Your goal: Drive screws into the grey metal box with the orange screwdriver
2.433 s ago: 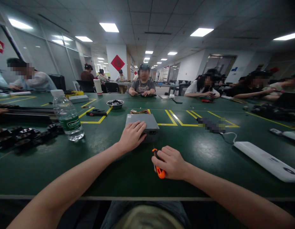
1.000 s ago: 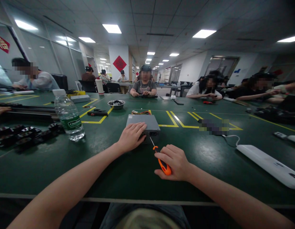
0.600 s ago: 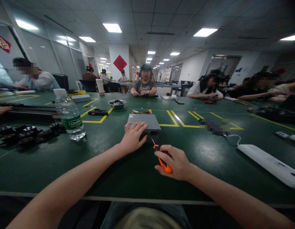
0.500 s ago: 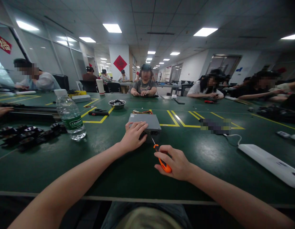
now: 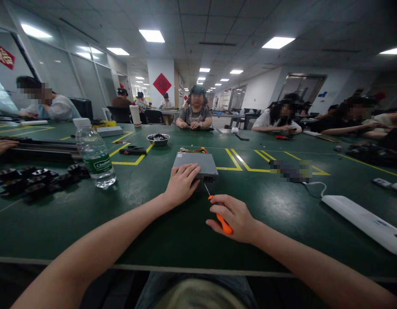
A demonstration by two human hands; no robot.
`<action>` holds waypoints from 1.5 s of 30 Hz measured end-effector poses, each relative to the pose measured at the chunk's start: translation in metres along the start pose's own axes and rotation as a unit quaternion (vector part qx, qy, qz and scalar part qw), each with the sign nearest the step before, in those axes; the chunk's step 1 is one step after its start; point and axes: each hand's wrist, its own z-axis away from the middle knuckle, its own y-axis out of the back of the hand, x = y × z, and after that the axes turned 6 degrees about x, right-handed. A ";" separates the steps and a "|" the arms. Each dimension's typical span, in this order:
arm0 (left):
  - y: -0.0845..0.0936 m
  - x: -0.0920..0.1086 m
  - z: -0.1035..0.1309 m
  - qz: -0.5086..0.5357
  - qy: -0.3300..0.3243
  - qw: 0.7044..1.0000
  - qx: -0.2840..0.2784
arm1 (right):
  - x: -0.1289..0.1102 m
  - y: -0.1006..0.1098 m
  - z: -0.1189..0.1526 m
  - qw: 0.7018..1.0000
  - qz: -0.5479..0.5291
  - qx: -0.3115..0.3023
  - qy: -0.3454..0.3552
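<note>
A grey metal box with a socket on its front face and coloured wires behind, which looks like a computer power supply (image 5: 203,161), lies on the green table in front of me. My left hand (image 5: 182,184) grips its near left corner, fingers on top and thumb against the front face. In my right hand (image 5: 235,216) is a screwdriver (image 5: 224,224) with an orange and dark handle, my fingers around the grip. Its thin shaft slants up to the front face of the box, below the socket. What the tip touches is too small to make out.
Left of the box stand a water bottle (image 5: 97,156) and several black parts (image 5: 37,180). Beyond are a dark tool (image 5: 133,151) and a metal bowl (image 5: 157,139) with dark pieces. A white power strip (image 5: 359,221) lies right. A person (image 5: 195,116) sits opposite.
The fingers of my right hand have shifted slightly on the screwdriver handle, covering more of its upper part. My left hand stays on the power supply, its wrist slightly moved.
</note>
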 end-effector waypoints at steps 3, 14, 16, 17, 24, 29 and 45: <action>0.000 0.000 0.000 -0.013 -0.007 1.000 -0.003 | 0.002 0.002 -0.001 0.999 0.026 0.011 -0.035; -0.001 0.002 -0.002 -0.019 -0.014 1.000 -0.003 | -0.001 -0.003 0.004 0.998 0.038 -0.055 -0.010; -0.001 0.002 -0.001 -0.013 -0.015 1.000 -0.003 | -0.001 -0.003 0.005 0.997 0.042 -0.070 -0.008; -0.001 0.003 -0.001 -0.011 -0.015 1.000 -0.004 | -0.001 -0.003 0.005 0.997 0.042 -0.071 -0.009; 0.004 0.004 -0.002 -0.031 -0.029 0.999 -0.015 | 0.000 0.005 -0.001 0.998 0.038 -0.035 -0.046; 0.009 0.005 -0.005 -0.049 -0.048 0.997 -0.040 | 0.002 0.006 0.004 0.995 0.003 -0.044 -0.086; 0.007 0.004 -0.007 -0.049 -0.047 0.998 -0.017 | 0.002 0.000 0.005 0.994 0.004 -0.047 -0.103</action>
